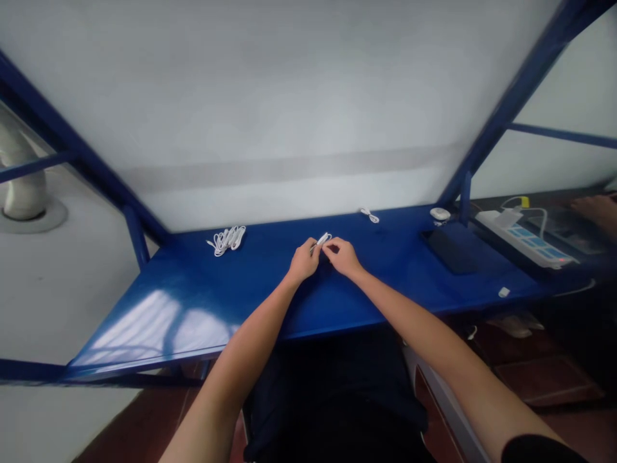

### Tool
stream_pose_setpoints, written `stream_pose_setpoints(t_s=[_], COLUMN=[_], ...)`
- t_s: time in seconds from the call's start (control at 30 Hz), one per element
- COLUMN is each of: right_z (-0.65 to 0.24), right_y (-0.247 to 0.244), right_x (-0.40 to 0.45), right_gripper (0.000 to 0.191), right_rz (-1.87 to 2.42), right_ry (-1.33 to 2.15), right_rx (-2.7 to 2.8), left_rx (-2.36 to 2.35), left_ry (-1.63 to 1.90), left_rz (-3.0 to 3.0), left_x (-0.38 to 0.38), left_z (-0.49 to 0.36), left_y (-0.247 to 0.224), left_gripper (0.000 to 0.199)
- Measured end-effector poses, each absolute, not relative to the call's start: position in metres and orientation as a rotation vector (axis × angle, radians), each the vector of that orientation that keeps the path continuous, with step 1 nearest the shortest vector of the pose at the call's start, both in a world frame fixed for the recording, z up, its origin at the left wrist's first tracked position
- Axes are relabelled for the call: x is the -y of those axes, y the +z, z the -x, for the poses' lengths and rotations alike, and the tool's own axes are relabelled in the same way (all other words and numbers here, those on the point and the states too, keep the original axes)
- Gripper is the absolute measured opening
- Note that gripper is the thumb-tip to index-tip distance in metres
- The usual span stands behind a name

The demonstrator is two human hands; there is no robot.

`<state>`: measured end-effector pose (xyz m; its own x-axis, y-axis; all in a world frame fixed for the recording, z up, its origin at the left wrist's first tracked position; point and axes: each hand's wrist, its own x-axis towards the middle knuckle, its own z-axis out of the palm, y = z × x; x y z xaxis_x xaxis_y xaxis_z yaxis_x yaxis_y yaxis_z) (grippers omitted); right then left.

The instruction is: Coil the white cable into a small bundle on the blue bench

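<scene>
Over the middle of the blue table point(270, 276), my left hand point(304, 258) grips a small coiled white cable point(324, 239) between thumb and fingers. The loops stick up past the fingertips. Close against it, my right hand point(343, 257) is closed in a pinch at the cable's right side. What exactly lies between those right fingertips is too small to see clearly. To the left lies a pile of bundled white cables point(226, 240). Another coiled white cable point(369, 215) rests near the back edge, right of my hands.
On the right lie a dark phone point(448, 251), a round white case point(440, 213) and a small white piece point(504, 292). A power strip point(525, 239) with plugs stands beyond the table's right frame. Another person's hand point(598, 211) shows at the far right. Blue frame bars point(139, 238) rise at both sides.
</scene>
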<state>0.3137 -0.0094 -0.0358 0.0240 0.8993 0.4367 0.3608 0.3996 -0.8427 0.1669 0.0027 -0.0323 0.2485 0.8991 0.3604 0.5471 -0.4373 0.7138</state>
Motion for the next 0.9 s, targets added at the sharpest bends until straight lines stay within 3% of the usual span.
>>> stream_pose_setpoints(t_s=[0.13,0.37,0.63,0.9], right_z=[-0.31,-0.307,-0.308,-0.323], right_y=[-0.034,-0.03,-0.026,-0.015], right_x=[0.014,0.022,0.013,0.011], right_gripper=[0.015,0.019,0.018,0.005], right_rz=[1.123,1.093,1.062,0.977], right_ry=[0.363,0.329,1.298,1.9], right_rx=[1.651,1.737,1.092,0.781], left_rx=[-1.302,-1.265,-1.142,-1.039], left_ry=[1.173,1.272,1.285,1.293], left_rz=[-2.014,-1.923,-1.826,-1.885], left_x=[-0.003,-0.003,-0.002,0.001], left_z=[-0.17,-0.171,-0.17,-0.171], left_y=[-0.035,-0.036,-0.028,-0.026], left_gripper=[0.018,0.018,0.017,0.016])
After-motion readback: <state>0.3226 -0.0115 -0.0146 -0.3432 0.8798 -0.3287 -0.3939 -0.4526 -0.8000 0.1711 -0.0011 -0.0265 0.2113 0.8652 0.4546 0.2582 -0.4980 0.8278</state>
